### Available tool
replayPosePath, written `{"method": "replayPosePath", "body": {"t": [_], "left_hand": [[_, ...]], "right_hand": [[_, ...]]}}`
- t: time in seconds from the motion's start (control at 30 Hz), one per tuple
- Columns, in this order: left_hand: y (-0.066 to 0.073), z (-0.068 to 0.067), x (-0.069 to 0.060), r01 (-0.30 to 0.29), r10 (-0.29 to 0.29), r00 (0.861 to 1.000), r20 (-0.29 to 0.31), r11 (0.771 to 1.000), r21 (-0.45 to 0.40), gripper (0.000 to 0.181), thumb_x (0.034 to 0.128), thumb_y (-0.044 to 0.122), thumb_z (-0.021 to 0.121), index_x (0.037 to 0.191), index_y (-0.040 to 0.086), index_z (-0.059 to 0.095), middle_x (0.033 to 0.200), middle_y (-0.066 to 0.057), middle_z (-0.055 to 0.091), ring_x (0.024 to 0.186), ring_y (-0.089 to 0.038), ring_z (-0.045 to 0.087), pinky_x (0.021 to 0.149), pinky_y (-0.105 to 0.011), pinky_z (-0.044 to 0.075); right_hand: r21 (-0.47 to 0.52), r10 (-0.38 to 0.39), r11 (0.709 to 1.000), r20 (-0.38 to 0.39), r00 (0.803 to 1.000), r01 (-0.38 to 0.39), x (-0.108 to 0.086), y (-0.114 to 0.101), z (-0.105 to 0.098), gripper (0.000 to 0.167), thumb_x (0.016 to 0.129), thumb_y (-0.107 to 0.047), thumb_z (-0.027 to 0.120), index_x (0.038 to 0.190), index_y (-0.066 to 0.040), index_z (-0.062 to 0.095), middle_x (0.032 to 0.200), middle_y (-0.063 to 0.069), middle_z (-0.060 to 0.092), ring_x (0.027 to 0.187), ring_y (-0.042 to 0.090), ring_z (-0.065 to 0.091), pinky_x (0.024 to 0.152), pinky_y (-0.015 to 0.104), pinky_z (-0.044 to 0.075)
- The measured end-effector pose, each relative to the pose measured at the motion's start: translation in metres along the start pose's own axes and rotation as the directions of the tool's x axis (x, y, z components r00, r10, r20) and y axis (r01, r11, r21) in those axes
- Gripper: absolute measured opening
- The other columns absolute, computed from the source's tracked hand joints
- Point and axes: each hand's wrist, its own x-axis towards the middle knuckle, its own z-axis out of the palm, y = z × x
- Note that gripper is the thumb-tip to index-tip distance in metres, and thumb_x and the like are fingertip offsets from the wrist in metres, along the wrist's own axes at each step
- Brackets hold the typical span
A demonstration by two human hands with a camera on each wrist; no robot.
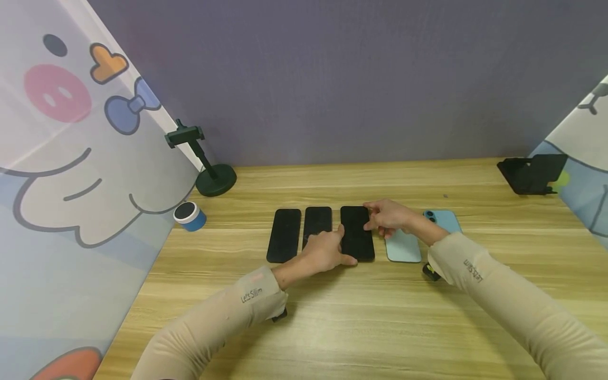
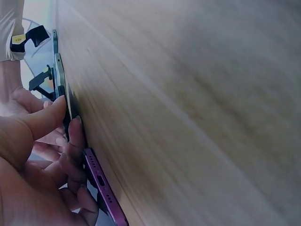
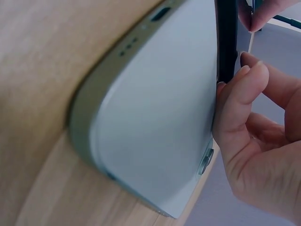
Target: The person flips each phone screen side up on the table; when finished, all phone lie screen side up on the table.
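Observation:
Three phones with black faces up lie side by side, and my hands are at the rightmost black phone [image 1: 357, 237]. My left hand [image 1: 323, 250] pinches its lower left corner, thumb at the bottom edge and index finger at the left side. My right hand [image 1: 389, 215] holds its upper right part by the top edge and right side. Under my left hand the middle black phone [image 1: 317, 219] is partly covered. The left black phone [image 1: 284, 236] lies apart. A purple-edged phone [image 2: 106, 190] shows beside my left fingers. A pale green phone [image 3: 155, 108] lies below my right hand.
A light blue phone [image 1: 448, 220] lies under the right forearm. At the back left stand a dark green phone stand [image 1: 216, 179] and a blue-and-white jar [image 1: 192, 219]. A black folding stand [image 1: 534, 174] is at the back right, near the wall.

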Motion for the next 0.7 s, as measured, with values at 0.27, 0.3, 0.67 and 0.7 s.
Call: {"method": "replayPosePath", "body": {"t": [0.27, 0.3, 0.67, 0.7], "left_hand": [[0.001, 0.000, 0.001, 0.018, -0.018, 1.000, 0.019, 1.000, 0.023, 0.098, 0.0861, 0.053, 0.075, 0.157, 0.003, 0.029, 0.062, 0.006, 0.065, 0.047, -0.008, 0.052, 0.076, -0.042, 0.056], [0.001, 0.000, 0.001, 0.020, -0.020, 1.000, 0.022, 1.000, 0.023, 0.099, 0.0860, 0.053, 0.074, 0.158, 0.004, 0.028, 0.060, 0.006, 0.063, 0.044, -0.008, 0.049, 0.066, -0.035, 0.054], [-0.002, -0.014, -0.005, -0.007, 0.007, 1.000, -0.012, 0.997, 0.073, 0.095, 0.0863, 0.054, 0.073, 0.159, 0.012, 0.029, 0.086, -0.003, 0.071, 0.059, -0.012, 0.052, 0.049, -0.024, 0.039], [-0.003, -0.015, -0.005, -0.008, 0.010, 1.000, -0.026, 0.995, 0.098, 0.093, 0.0863, 0.055, 0.073, 0.158, 0.014, 0.030, 0.101, -0.005, 0.072, 0.072, -0.016, 0.058, 0.056, -0.027, 0.046]], "right_hand": [[-0.048, -0.015, 0.999, -0.015, 1.000, 0.014, 0.002, 0.001, 0.003, 0.084, 0.095, -0.014, 0.067, 0.160, -0.001, 0.016, 0.086, 0.008, 0.053, 0.051, 0.011, 0.052, 0.048, 0.028, 0.050], [-0.051, -0.016, 0.999, -0.015, 1.000, 0.015, 0.003, 0.002, 0.003, 0.083, 0.095, -0.014, 0.067, 0.160, -0.001, 0.016, 0.087, 0.008, 0.054, 0.052, 0.011, 0.053, 0.049, 0.028, 0.050], [-0.122, -0.055, 0.991, -0.042, 0.998, 0.050, -0.001, 0.003, -0.004, 0.071, 0.098, -0.021, 0.064, 0.157, -0.002, 0.029, 0.121, 0.019, 0.060, 0.063, 0.015, 0.056, 0.055, 0.030, 0.052], [-0.139, -0.063, 0.989, -0.045, 0.997, 0.056, -0.001, 0.003, -0.005, 0.069, 0.098, -0.021, 0.064, 0.157, -0.002, 0.031, 0.119, 0.020, 0.060, 0.062, 0.015, 0.056, 0.055, 0.030, 0.052]]}}
